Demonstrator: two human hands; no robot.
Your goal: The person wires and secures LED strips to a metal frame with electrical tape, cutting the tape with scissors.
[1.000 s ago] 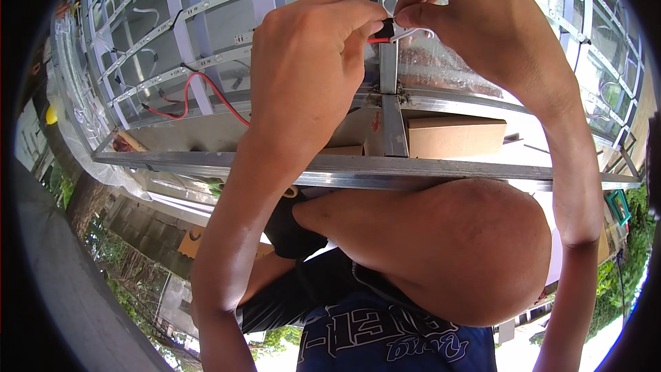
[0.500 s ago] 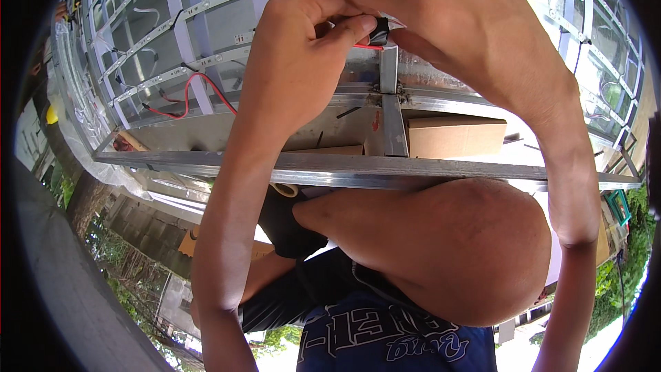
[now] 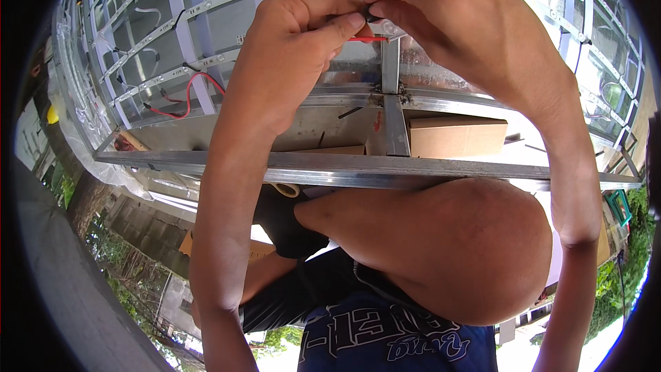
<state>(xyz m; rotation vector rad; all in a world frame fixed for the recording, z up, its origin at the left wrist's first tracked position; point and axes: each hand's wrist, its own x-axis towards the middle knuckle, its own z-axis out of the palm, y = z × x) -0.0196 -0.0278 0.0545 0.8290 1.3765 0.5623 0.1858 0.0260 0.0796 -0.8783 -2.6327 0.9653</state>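
Fingertips of both hands meet over a metal frame near the top. Between them is a small piece of black tape [image 3: 372,16], mostly hidden by the fingers. My left hand [image 3: 303,45] pinches it from the left, thumb against forefinger. From the other side my right hand [image 3: 475,34] is closed on it, thumb and forefinger together. Just below the fingertips a red wire [image 3: 370,39] sticks out to the right, with a pale end. More red wire [image 3: 189,96] loops at the left and passes behind my left arm.
LED strips [image 3: 206,5] fixed with black ties cross the frame. A metal bar [image 3: 385,172] runs across in front of my bent knee [image 3: 475,248]. Below the frame lies a cardboard box [image 3: 458,138]. A cream ring-shaped thing [image 3: 284,190] is near my foot.
My left hand has shifted slightly left, and my right fingers have closed more tightly round the black tape. Less of the tape shows; more of the red wire's end is visible.
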